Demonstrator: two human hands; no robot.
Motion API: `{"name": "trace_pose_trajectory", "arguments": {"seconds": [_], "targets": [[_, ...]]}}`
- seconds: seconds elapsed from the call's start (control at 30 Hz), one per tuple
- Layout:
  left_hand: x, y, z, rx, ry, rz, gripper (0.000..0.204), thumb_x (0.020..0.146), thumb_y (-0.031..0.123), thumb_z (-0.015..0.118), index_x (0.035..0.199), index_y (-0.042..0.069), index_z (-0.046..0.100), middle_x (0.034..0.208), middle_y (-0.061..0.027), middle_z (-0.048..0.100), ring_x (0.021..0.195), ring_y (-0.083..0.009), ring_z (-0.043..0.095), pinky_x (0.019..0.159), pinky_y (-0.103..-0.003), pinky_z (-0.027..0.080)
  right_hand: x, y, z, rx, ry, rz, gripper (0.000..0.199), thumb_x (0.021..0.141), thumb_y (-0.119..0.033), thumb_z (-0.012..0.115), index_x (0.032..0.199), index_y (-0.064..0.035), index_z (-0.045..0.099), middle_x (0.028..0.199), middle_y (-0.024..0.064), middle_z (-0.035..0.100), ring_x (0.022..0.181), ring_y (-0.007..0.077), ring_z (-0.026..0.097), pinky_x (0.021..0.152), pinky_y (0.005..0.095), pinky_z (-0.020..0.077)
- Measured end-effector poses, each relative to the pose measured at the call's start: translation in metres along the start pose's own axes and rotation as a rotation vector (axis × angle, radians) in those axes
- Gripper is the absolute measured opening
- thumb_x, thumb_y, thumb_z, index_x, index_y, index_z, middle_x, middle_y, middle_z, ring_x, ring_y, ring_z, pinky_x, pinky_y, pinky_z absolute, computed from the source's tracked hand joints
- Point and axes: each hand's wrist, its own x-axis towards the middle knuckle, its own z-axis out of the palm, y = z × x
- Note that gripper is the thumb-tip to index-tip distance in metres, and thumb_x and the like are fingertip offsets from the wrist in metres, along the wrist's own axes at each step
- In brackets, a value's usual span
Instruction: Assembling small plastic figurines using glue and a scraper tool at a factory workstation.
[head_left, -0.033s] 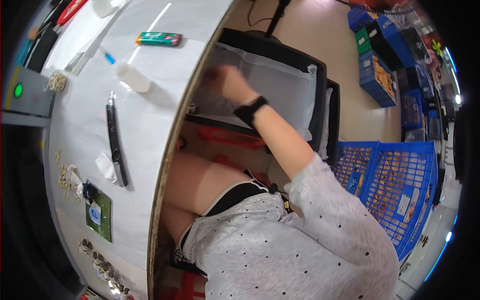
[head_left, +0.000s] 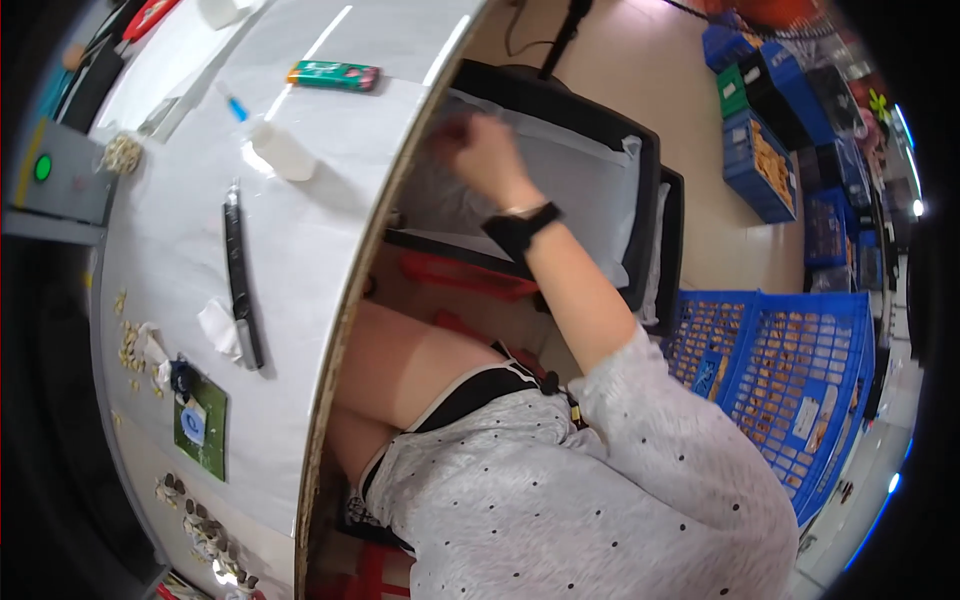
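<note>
Head view: the right hand [head_left: 490,158] hangs over a black tray [head_left: 646,215] beside the table [head_left: 290,300], its fingers too blurred to tell whether they are open, closed or gripping anything; the left hand is out of sight. The tray sits lower than the tabletop, probably to be within arm's reach from the seat, and its white liner [head_left: 585,195] likely shields whatever lies inside. The table edge cuts off the tray's near side, hiding part of its inside. A second tray [head_left: 672,240] shows just beyond. On the table lie a squeeze bottle [head_left: 283,152], a green packet [head_left: 338,76], a slim black tool [head_left: 236,265] and a green mat [head_left: 212,450]; blue crates [head_left: 806,375] stand behind.
</note>
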Motion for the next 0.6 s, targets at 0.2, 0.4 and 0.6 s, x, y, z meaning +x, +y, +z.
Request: {"name": "trace_pose_trajectory", "arguments": {"seconds": [0.2,0.4,0.6], "targets": [[0.024,-0.013,-0.013,-1.148,-0.18,0.027,0.027,0.076,0.003,0.045,0.101,-0.006,0.047,0.11,-0.0202,0.045,0.091,-0.0281,0.046,0.086,-0.041,0.033,-0.001,-0.109,-0.049,0.627,0.19,-0.217,0.016,0.07,-0.015,0.064,0.075,-0.0029,0.055,0.063,-0.0024,0.05,0.056,0.002,0.042,0.048,0.0148,0.0323],[0.002,0.059,0.067,-1.745,-0.636,-0.65,0.04,0.067,0.01,0.063,0.102,0.002,0.044,0.092,-0.0196,0.05,0.081,-0.0326,0.054,0.069,-0.041,0.046,0.016,-0.163,-0.011,0.138,-0.192,-0.36,0.028,0.068,-0.026,0.066,0.08,-0.0014,0.061,0.069,0.0081,0.061,0.063,0.0187,0.057,0.058,0.0259,0.043],[-0.013,0.044,0.105,-1.455,-1.158,-1.027,0.056,0.076,0.007,0.045,0.127,0.003,0.023,0.109,-0.0214,0.044,0.092,-0.032,0.052,0.078,-0.043,0.043,-0.076,-0.209,-0.022,1.129,-0.564,-0.05,0.03,0.077,-0.014,0.057,0.095,0.0081,0.049,0.083,0.0171,0.059,0.073,0.0221,0.06,0.064,0.0297,0.0484]]}}
